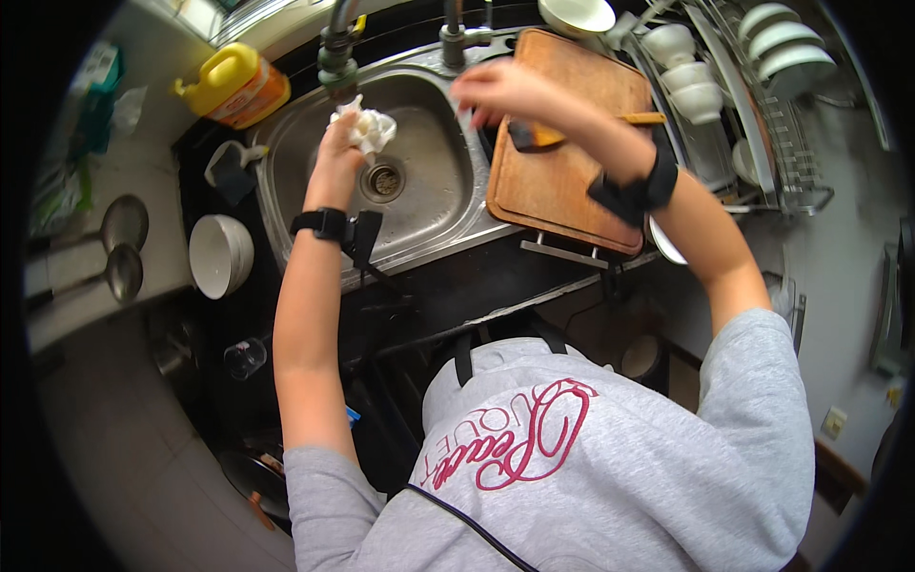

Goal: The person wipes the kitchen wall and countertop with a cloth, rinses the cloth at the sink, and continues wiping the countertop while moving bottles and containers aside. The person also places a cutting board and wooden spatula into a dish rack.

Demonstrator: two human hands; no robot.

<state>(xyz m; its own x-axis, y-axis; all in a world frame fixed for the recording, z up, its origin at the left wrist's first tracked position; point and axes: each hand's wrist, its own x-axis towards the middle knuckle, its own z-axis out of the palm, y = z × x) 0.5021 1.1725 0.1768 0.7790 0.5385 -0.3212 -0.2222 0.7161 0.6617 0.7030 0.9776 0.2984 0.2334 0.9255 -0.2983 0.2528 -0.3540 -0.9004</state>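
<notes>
My left hand [340,146] is closed around a crumpled white cloth or tissue [373,130]. It holds this over the stainless steel sink [429,204], just below the faucet's spout [337,68] and above the drain strainer [384,181]. Blurred by motion, my right hand [493,91] hovers by the sink's right rim and the upper left of a wooden cutting board [550,186]. Its fingers look apart, with nothing visible in them. Under my right forearm lies a tool with a dark head [525,136] and an orange-yellow handle [643,118], partly hidden.
A yellow jug [243,86] stands behind the sink's left corner. White bowls [221,256] sit left of the sink, near two metal ladles [125,272]. On the right, a dish rack [793,143] holds cups and bowls. Another white bowl [577,16] is behind the board.
</notes>
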